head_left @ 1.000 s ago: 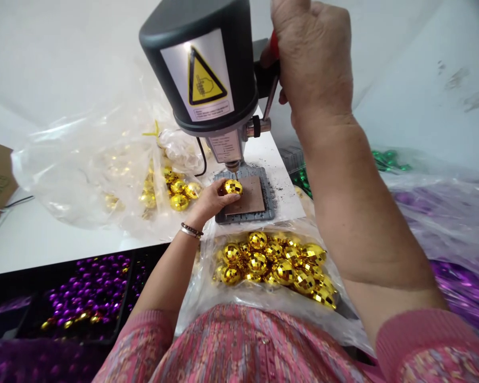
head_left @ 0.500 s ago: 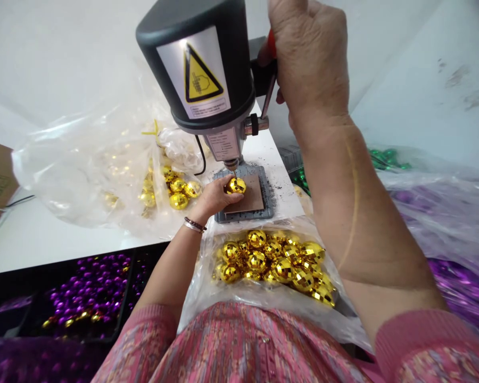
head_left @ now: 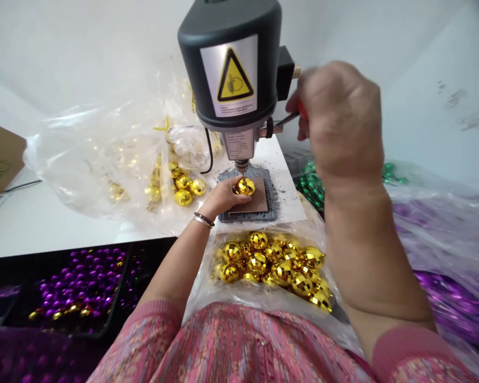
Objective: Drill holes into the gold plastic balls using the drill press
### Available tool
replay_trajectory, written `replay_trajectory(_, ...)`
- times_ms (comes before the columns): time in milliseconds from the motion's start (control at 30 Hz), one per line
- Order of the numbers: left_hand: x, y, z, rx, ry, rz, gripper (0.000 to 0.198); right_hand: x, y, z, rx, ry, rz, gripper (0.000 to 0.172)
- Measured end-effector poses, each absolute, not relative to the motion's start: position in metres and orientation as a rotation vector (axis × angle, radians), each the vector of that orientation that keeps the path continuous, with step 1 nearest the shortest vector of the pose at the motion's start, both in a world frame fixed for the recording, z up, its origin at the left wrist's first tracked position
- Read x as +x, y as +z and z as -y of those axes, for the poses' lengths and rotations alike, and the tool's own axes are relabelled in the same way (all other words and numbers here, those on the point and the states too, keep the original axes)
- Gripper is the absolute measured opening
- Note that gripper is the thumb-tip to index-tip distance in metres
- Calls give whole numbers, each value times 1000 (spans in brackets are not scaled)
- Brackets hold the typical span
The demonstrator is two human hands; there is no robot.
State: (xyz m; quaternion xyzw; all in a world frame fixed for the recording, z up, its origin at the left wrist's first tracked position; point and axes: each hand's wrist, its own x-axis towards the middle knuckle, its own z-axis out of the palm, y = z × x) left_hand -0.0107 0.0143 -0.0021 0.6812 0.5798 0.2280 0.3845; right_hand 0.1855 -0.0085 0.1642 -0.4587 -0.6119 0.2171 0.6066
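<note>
A small black drill press [head_left: 231,69] with a yellow warning label stands in front of me. My left hand [head_left: 225,197] grips a gold mirror-faceted ball [head_left: 246,186] on a brown board [head_left: 259,198], which lies on the grey machine base [head_left: 269,210]. The drill bit [head_left: 243,173] points straight down at the top of the ball; whether its tip is inside I cannot tell. My right hand [head_left: 339,117] is wrapped around the red-knobbed feed lever [head_left: 289,118] at the machine's right side, slightly blurred, its fingers partly hidden.
An open plastic bag of gold balls [head_left: 281,271] lies close to my lap. Another clear bag [head_left: 83,165] with gold balls rests on the white table [head_left: 8,234]. Purple beads [head_left: 80,287] fill a black tray at left. Purple [head_left: 455,303] and green [head_left: 311,186] shiny items lie at right.
My right hand has swung the lever downward and nearer to me. The view has shifted, so the press appears farther right. My left hand still holds the ball under the bit.
</note>
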Motion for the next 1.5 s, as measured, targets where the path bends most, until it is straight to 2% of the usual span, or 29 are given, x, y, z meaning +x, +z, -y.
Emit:
replay_trajectory(167,-9,0,-13,1741,594,-1492,74,189,137,31,-1136,518,1450,24)
replay_trajectory(400,-7,9,-8,1734,584,-1460,70,177,118,34,-1184,305,1373,34)
replay_trajectory(533,-7,10,-7,1724,599,-1428,63,174,104,39,-1131,226,1401,23)
replay_trajectory(933,-7,1,-8,1806,640,-1378,42,170,69,28,-1051,-69,1356,31)
replay_trajectory(1167,-5,2,-7,1852,644,-1413,36,167,66,26,-1051,11,1252,31)
replay_trajectory(1400,-7,1,-6,1862,672,-1416,34,167,41,25,-1037,180,1225,32)
replay_trajectory(1500,-7,0,-6,1808,674,-1399,37,164,55,23,-985,181,1165,37)
